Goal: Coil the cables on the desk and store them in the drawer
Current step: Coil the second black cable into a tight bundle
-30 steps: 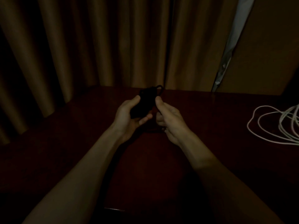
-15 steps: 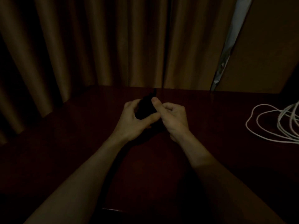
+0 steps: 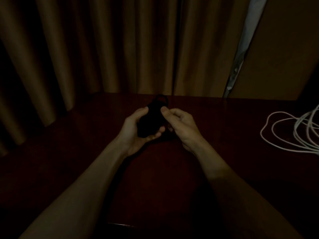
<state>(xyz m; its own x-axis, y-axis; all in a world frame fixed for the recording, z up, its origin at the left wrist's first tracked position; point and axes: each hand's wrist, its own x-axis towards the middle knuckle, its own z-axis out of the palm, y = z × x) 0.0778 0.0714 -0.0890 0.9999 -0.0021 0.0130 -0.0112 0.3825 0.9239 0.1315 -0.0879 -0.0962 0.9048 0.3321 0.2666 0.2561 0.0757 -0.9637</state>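
Head view puts us mid-coil: our left hand (image 3: 136, 128) curls round the black cable bundle (image 3: 151, 118) above the desk (image 3: 86, 152), and our right hand (image 3: 179, 125) pinches its edge. Next we probably secure the end. The white cable (image 3: 284, 131) lies loose, well apart.

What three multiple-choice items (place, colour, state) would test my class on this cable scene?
1. The white cable lies A. on the desk's right B. on the floor C. on a chair
2. The held cable bundle is A. white B. black C. yellow
3. The left hand is A. flat B. gripping the bundle C. empty
1 A: its loops rest on the desk. 2 B: it shows black between the hands. 3 B: it curls round the bundle.
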